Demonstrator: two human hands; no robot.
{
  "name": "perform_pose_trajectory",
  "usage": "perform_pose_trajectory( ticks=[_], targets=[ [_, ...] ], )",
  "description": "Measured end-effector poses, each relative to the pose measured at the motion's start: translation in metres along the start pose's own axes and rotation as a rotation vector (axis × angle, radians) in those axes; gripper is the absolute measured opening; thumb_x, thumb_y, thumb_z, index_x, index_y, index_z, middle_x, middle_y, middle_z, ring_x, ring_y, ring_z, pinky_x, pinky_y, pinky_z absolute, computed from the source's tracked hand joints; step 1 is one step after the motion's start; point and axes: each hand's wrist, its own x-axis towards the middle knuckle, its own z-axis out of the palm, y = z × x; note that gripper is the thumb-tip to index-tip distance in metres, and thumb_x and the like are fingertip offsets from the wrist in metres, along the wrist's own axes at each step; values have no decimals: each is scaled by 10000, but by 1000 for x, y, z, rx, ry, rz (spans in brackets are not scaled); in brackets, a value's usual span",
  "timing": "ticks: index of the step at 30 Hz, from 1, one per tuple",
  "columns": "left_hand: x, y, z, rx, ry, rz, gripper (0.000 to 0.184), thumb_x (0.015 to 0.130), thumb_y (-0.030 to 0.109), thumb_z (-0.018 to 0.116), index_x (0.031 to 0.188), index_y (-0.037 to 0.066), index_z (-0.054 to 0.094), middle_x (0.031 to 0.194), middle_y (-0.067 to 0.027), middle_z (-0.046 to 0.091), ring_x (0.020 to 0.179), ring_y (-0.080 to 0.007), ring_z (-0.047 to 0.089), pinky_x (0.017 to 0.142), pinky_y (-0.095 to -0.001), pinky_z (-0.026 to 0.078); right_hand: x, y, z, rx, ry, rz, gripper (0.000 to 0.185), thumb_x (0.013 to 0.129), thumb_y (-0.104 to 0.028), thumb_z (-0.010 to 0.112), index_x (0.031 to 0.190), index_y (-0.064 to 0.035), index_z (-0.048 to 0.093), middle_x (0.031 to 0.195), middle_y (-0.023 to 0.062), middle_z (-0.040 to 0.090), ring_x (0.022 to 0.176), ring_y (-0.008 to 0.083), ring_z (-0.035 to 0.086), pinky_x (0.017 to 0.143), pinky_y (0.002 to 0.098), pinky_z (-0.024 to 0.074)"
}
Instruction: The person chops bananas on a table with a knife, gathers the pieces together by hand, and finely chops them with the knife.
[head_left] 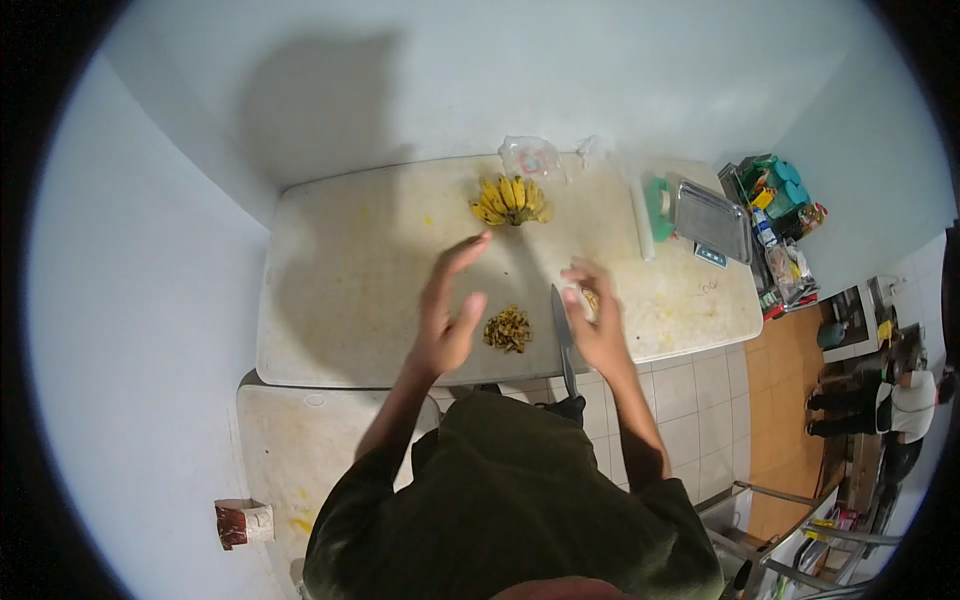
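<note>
I have my left hand [450,310] raised above the worktop [330,290], bare and spread, thumb well apart from the fingers. My right hand [597,325] is up opposite it, motion-blurred but likewise spread; a pale yellowish thing [592,301] shows in the gap by its thumb, too hidden for me to name. Just beside that hand I see a knife [562,325] reaching over the near edge, its black handle beyond it. Between my hands, near the same edge, sits a small heap of yellow-and-dark pieces [508,330]. Farther off, towards the wall, lies a bunch of bananas [514,203], with a clear plastic bag [530,157] behind it. Off to the right I get a metal tray [712,220] beside a green item [658,205], then a crowded rack of containers [780,230]. At the far right edge, a person [908,405] stands by kitchen equipment.
</note>
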Motion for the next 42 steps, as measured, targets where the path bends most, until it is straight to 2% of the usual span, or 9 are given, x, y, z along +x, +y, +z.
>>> perform_pose_trajectory(
  ticks=[1, 4, 9, 12, 18, 21, 30, 36, 42],
  targets=[
    [-17, -35, 11, 48, -19, -161, 582, 931, 392, 593, 1329, -19, 486, 1360, -251, 489, 1305, -326, 449, 1086, -422, 342, -10, 52, 14, -39, -36, 297, 562, 924, -291, 637, 1317, 45, 416, 1133, 259, 612, 1044, 339, 616, 905, 395, 471],
    [-107, -179, 24, 333, -210, -413, 630, 903, 356, 664, 1393, 34, 432, 1431, -237, 416, 1350, -383, 376, 1118, -481, 293, -82, 228, 40, -442, -128, 524, 719, 870, -370, 672, 1322, 71, 328, 1209, 348, 525, 1115, 469, 560, 947, 491, 461],
    [-197, -234, 35, 495, -553, -736, 766, 882, 502, 631, 1458, 71, 367, 1514, -296, 263, 1418, -443, 236, 1148, -512, 233, -133, 248, 55, -512, -266, 838, 811, 821, -441, 699, 1310, 56, 284, 1294, 364, 426, 1171, 522, 495, 969, 539, 445],
    [-214, -240, 42, 519, -607, -757, 794, 842, 460, 672, 1440, 27, 380, 1461, -371, 286, 1363, -489, 312, 1120, -481, 304, -142, 251, 59, -578, -310, 826, 845, 814, -440, 703, 1335, 58, 261, 1294, 362, 420, 1183, 508, 492, 966, 538, 448],
    [-220, -253, 46, 466, -687, -712, 811, 843, 451, 662, 1461, 27, 352, 1493, -339, 262, 1387, -455, 291, 1136, -464, 281, -158, 271, 69, -630, -308, 824, 767, 798, -376, 701, 1290, 40, 283, 1237, 342, 442, 1091, 516, 539, 914, 555, 473],
    [-222, -254, 48, 488, -683, -768, 821, 845, 461, 653, 1464, 20, 342, 1508, -322, 246, 1397, -439, 282, 1143, -460, 270, -157, 274, 70, -668, -394, 863, 832, 868, -344, 623, 1423, 85, 177, 1363, 372, 344, 1126, 484, 546, 939, 515, 476],
    [-235, -258, 46, 506, -832, -896, 918, 841, 558, 610, 1498, 22, 256, 1518, -340, 196, 1418, -451, 230, 1148, -477, 252, -178, 308, 69, -650, -370, 743, 694, 865, -208, 557, 1396, 92, 228, 1392, 359, 269, 1186, 495, 482, 956, 483, 478],
    [-263, -296, 45, 493, -900, -907, 964, 830, 600, 593, 1509, 25, 221, 1519, -353, 175, 1419, -473, 208, 1159, -471, 232, -179, 296, 69, -533, -318, 734, 640, 862, -148, 542, 1366, 98, 233, 1360, 318, 311, 1237, 480, 366, 958, 476, 480],
    [-271, -311, 46, 569, -1022, -931, 947, 834, 628, 566, 1499, 26, 262, 1527, -342, 170, 1428, -478, 173, 1160, -495, 219, -188, 314, 74, -651, -204, 531, 581, 802, -79, 643, 1279, -20, 315, 1220, 308, 408, 1094, 512, 501, 920, 526, 467]
  ],
)
